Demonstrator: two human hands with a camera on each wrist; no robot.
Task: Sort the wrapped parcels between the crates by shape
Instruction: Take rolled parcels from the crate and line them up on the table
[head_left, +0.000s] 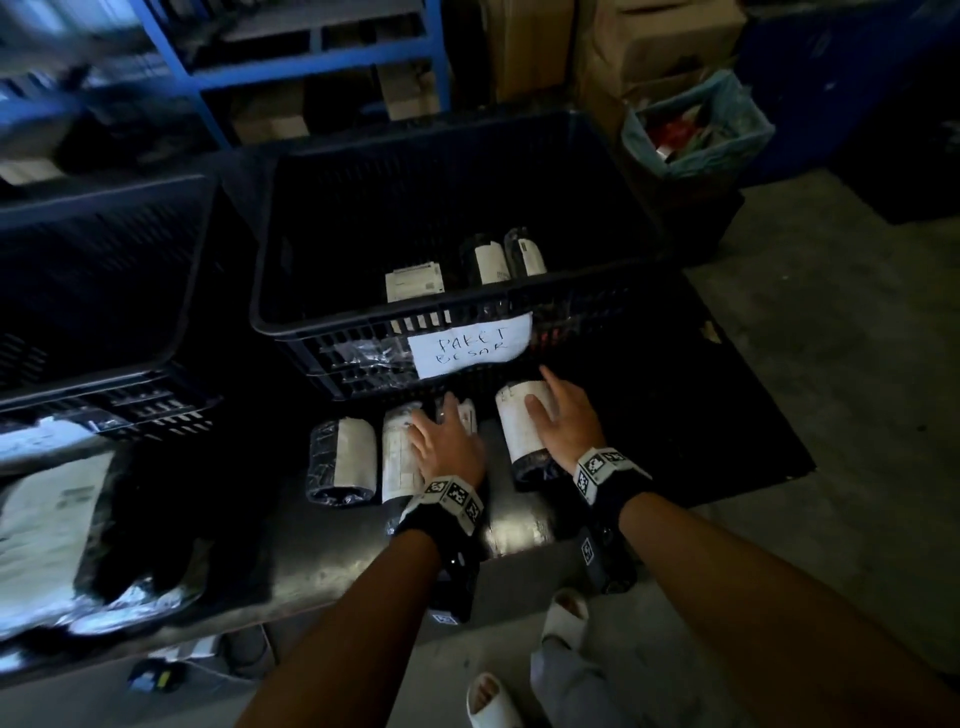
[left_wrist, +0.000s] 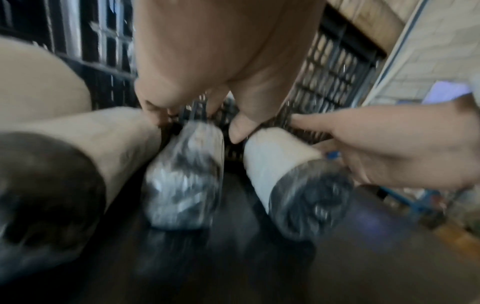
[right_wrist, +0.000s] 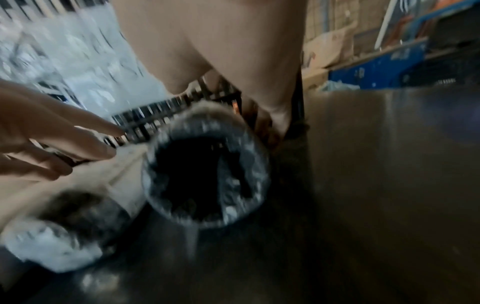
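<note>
Several black-wrapped cylinder parcels with white labels lie on the dark table in front of a black crate (head_left: 322, 326) labelled "PAKET BESAR" (head_left: 472, 345). My left hand (head_left: 447, 434) rests on one cylinder parcel (left_wrist: 187, 174), fingers spread over it. My right hand (head_left: 558, 415) lies flat on the rightmost cylinder (head_left: 519, 436), whose dark round end (right_wrist: 207, 174) faces the right wrist camera. Two more cylinders (head_left: 343, 462) (head_left: 397, 457) lie to the left. Inside the crate are three labelled parcels (head_left: 415, 281) (head_left: 485, 262) (head_left: 525, 255).
A second black crate (head_left: 104, 270) stands at the left. In front of it lie flat bubble-wrapped parcels (head_left: 52, 525). Blue shelving (head_left: 311, 73), cardboard boxes and a lined bin (head_left: 696, 130) stand behind. My sandalled feet (head_left: 563, 618) show below the table's near edge.
</note>
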